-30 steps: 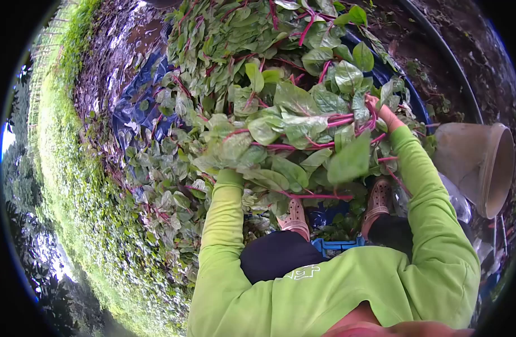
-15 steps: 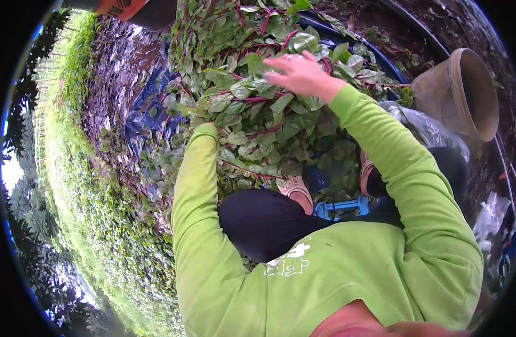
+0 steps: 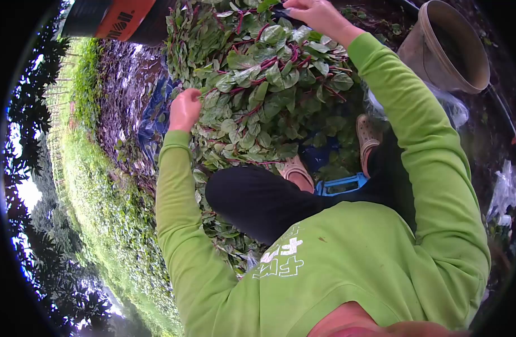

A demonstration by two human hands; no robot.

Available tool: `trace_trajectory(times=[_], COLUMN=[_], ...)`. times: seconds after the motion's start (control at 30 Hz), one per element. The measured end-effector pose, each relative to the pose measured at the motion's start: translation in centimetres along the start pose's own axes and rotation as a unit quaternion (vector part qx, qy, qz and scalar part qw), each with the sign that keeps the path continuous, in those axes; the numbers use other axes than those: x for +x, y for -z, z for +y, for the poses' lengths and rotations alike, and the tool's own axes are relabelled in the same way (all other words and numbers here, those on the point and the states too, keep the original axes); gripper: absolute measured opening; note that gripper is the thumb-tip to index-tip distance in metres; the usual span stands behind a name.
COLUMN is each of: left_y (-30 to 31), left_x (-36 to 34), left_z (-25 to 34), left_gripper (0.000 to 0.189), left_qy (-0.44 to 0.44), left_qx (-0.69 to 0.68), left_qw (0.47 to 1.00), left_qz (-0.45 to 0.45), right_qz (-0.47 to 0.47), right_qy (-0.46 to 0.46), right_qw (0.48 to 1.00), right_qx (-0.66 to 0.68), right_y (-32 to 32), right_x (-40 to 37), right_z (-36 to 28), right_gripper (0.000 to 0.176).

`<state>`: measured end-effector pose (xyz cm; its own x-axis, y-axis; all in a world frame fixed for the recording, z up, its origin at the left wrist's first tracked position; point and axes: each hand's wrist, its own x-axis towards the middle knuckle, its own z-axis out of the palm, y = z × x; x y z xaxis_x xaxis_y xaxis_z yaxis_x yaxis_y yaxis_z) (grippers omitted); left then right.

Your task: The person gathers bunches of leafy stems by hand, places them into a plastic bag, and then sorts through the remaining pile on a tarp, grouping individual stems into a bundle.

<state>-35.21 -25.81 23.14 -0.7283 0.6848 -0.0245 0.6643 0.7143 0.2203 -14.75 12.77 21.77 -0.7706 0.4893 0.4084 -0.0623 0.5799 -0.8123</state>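
A big heap of leafy greens with purple-red stems (image 3: pixel 258 84), resembling Malabar spinach, lies in front of my legs. My left hand (image 3: pixel 185 109) is at the heap's left edge with its fingers curled closed; whatever they hold, if anything, is hidden. At the top of the view, my right hand (image 3: pixel 320 17) is pinched closed at the far side of the heap, beside a dark blue bit of sheet. I cannot make out what lies between its fingertips. Blue plastic sheet (image 3: pixel 154 115) shows left of the heap, near my left hand.
A brown bucket (image 3: pixel 410 56) lies tilted at the upper right, clear plastic (image 3: pixel 449 106) beside it. A black and orange container (image 3: pixel 123 22) stands upper left. Between my clog-shod feet (image 3: pixel 294 171) is a blue-framed object (image 3: pixel 341 184). Crumpled plastic (image 3: pixel 502 191) lies right.
My left hand has come out from under the leaves to the heap's left edge. My right hand has moved from over the leaves to the far side, its spread fingers now pinched.
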Motion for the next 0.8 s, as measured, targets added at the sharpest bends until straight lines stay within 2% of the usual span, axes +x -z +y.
trace_trajectory(times=[0.03, 0.07, 0.1, 0.13, 0.17, 0.23, 0.27, 0.3, 0.4, 0.47, 0.5, 0.53, 0.57, 0.63, 0.67, 0.7, 0.8], left_y=[-1.6, -3.4, -5.5, -7.1, -9.2, -12.2, -13.1, -13.7, -13.6, -12.2, -11.5, -10.9, -10.4, -9.5, -9.6, -9.6, -9.7], left_x=[0.9, 1.6, 2.6, 2.8, 3.3, 3.2, 3.3, 3.6, 3.8, 2.8, 1.9, 0.9, 0.0, -2.0, -3.3, -4.3, -7.4], left_z=[3.6, 6.9, 10.2, 13.9, 16.2, 20.6, 21.6, 22.1, 21.6, 20.1, 19.5, 19.1, 19.0, 19.0, 19.1, 19.0, 18.3], left_gripper=[0.032, 0.030, 0.026, 0.026, 0.023, 0.032, 0.032, 0.032, 0.030, 0.027, 0.025, 0.018, 0.018, 0.018, 0.019, 0.019, 0.018], left_qy=[-0.068, -0.226, -0.242, -0.227, -0.272, -0.194, -0.162, -0.130, -0.098, -0.127, -0.140, -0.186, -0.207, -0.249, -0.229, -0.238, -0.259], left_qx=[-0.057, -0.043, -0.092, -0.080, -0.088, 0.090, 0.119, 0.148, 0.100, 0.020, -0.020, -0.089, -0.088, -0.089, -0.094, -0.085, -0.081], left_qw=[0.996, 0.972, 0.966, 0.970, 0.958, 0.976, 0.978, 0.979, 0.987, 0.987, 0.985, 0.968, 0.962, 0.948, 0.956, 0.955, 0.953], left_qz=[0.016, 0.057, 0.020, -0.018, 0.004, 0.051, 0.047, 0.043, 0.085, 0.096, 0.102, 0.145, 0.157, 0.180, 0.160, 0.153, 0.134], right_qz=[0.043, 0.012, -0.018, -0.025, -0.032, -0.013, -0.011, -0.012, -0.028, -0.042, -0.065, -0.067, -0.069, -0.079, -0.100, -0.062, -0.086], right_qy=[0.036, -0.039, -0.111, -0.135, -0.157, -0.212, -0.206, -0.186, -0.151, -0.136, -0.098, -0.020, 0.059, 0.166, 0.170, 0.193, 0.148], right_qw=[0.998, 0.999, 0.994, 0.989, 0.980, 0.958, 0.961, 0.973, 0.985, 0.990, 0.990, 0.992, 0.989, 0.966, 0.959, 0.958, 0.971], right_qx=[-0.005, 0.002, 0.008, 0.063, 0.118, 0.194, 0.186, 0.134, 0.078, 0.026, -0.083, -0.101, -0.118, -0.184, -0.206, -0.204, -0.165], right_y=[2.4, 4.9, 7.1, 8.6, 9.7, 10.5, 10.4, 10.2, 9.5, 7.2, 7.1, 5.7, 3.6, 0.0, -1.9, -3.4, -5.1], right_x=[-0.6, -1.8, -3.8, -5.8, -7.5, -10.2, -10.8, -11.1, -11.8, -12.8, -13.1, -13.4, -14.1, -15.1, -16.0, -16.7, -18.9], right_z=[0.6, -0.7, -2.7, -3.6, -4.4, -6.0, -5.7, -5.6, -5.0, -1.8, -4.3, -4.1, -3.5, -3.5, -2.8, -2.6, -2.1], right_gripper=[0.030, 0.031, 0.035, 0.035, 0.035, 0.034, 0.031, 0.029, 0.027, 0.026, 0.026, 0.031, 0.035, 0.044, 0.051, 0.033, 0.022])
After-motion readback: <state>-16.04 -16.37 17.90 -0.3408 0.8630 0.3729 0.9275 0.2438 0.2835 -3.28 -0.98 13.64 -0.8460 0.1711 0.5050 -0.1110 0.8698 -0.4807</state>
